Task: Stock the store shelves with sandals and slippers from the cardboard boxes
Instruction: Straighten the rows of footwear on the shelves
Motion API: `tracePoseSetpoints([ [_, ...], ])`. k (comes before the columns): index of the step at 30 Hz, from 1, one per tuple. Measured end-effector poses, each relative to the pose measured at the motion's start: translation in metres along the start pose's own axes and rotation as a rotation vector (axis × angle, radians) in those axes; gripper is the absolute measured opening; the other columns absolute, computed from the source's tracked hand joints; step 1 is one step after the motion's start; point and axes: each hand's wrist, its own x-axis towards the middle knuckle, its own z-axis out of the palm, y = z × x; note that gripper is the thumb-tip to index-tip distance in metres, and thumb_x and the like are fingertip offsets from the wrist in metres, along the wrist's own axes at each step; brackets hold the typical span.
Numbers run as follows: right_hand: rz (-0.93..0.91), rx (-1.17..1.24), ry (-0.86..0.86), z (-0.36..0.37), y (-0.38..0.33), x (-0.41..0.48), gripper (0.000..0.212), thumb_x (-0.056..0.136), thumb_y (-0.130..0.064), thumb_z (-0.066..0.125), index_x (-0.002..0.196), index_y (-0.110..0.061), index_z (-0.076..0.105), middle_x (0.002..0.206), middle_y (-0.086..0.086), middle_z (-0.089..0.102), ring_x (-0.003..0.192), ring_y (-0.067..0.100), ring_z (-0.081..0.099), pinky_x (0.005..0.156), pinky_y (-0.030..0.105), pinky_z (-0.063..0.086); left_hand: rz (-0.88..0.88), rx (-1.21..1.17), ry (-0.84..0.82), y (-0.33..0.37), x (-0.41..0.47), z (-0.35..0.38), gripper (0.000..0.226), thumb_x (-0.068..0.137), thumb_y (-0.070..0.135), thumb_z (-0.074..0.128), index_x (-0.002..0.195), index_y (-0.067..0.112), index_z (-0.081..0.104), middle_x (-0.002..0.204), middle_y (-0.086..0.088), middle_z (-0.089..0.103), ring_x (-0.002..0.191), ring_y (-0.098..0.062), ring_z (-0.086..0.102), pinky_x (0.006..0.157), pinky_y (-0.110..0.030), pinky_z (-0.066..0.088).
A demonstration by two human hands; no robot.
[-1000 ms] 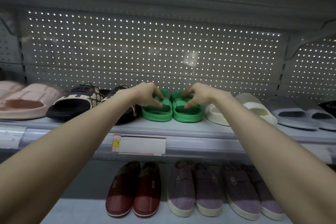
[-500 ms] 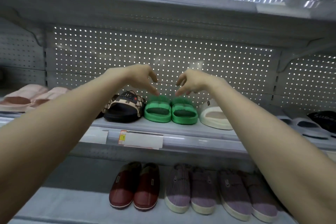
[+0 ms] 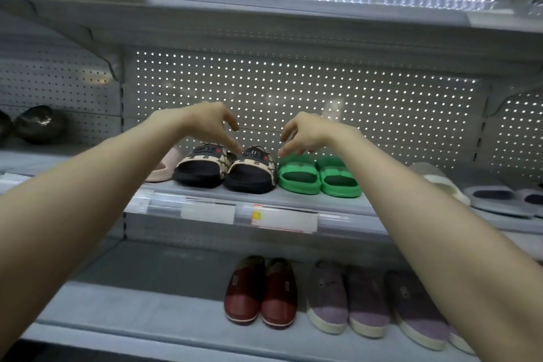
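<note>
Perforated grey metal back panel [image 3: 293, 91] stands behind a grey store shelf [image 3: 293, 200]. Left hand [image 3: 210, 123] and right hand [image 3: 305, 132] hover apart, fingers loosely curled downward, holding nothing. Pair of green foam slide sandals [image 3: 318, 175] sits on the shelf directly below the right hand. Pair of black slides with beige patterned straps [image 3: 226, 169] sits below the left hand, just beside the green pair; whether the left hand touches a strap cannot be determined.

Dim, cool light, bright pinpoints glowing through pegboard [image 3: 293, 91] holes — motion-blurred edges, wide-angle bowing
</note>
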Motion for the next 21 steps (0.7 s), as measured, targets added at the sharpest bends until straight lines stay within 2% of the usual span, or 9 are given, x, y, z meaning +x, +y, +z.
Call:
tracePoseSetpoints([
  [2,0.026,0.014,0.008,0.012,-0.013,0.008,0.041,0.074,-0.034,0.079,0.109,-0.016,0.065,0.101,0.006,0.070,0.078,0.014,0.068,0.069,0.028,0.053,0.011,0.004,-0.003,-0.022,0.000,-0.001,0.062,0.070,0.044,0.076,0.125,0.021,0.057,0.121,-0.002,0.063,0.110,-0.021,0.057,0.091,-0.028,0.039],
  [6,0.086,0.033,0.028,0.037,-0.033,0.024,0.042,0.073,-0.034,0.079,0.107,-0.012,0.067,0.104,0.007,0.069,0.082,0.019,0.067,0.084,0.037,0.056,0.054,-0.004,-0.041,-0.063,0.006,0.003,0.062,0.071,0.043,0.077,0.125,0.021,0.057,0.118,-0.002,0.064,0.108,-0.022,0.058,0.092,-0.028,0.042],
  [10,0.143,0.055,0.036,0.056,-0.044,0.037,0.053,0.074,-0.034,0.078,0.120,-0.013,0.062,0.117,0.005,0.062,0.095,0.022,0.061,0.084,0.036,0.055,0.090,0.011,-0.077,-0.093,0.018,0.013,0.064,0.069,0.046,0.076,0.125,0.022,0.057,0.120,-0.003,0.063,0.109,-0.023,0.058,0.092,-0.029,0.042],
  [13,0.178,0.054,0.042,0.064,-0.046,0.045,0.060,0.075,-0.035,0.078,0.127,-0.013,0.057,0.126,0.006,0.058,0.106,0.024,0.058,0.087,0.032,0.050,0.115,0.009,-0.095,-0.105,0.029,0.023,0.065,0.071,0.043,0.076,0.128,0.019,0.055,0.124,-0.005,0.061,0.112,-0.024,0.057,0.090,-0.027,0.040],
  [17,0.196,0.040,0.066,0.072,-0.046,0.057,0.067,0.077,-0.033,0.076,0.136,-0.015,0.050,0.140,0.005,0.050,0.127,0.024,0.048,0.101,0.032,0.038,0.156,-0.003,-0.084,-0.114,0.040,0.030,0.066,0.073,0.041,0.075,0.131,0.018,0.052,0.128,-0.004,0.059,0.115,-0.025,0.055,0.094,-0.029,0.040],
  [21,0.183,0.020,0.051,0.080,-0.042,0.069,0.065,0.079,-0.034,0.074,0.137,-0.019,0.049,0.142,0.002,0.048,0.132,0.022,0.043,0.107,0.033,0.034,0.179,0.007,-0.076,-0.124,0.053,0.038,0.066,0.073,0.043,0.074,0.130,0.020,0.052,0.129,-0.002,0.057,0.117,-0.024,0.053,0.098,-0.031,0.041],
])
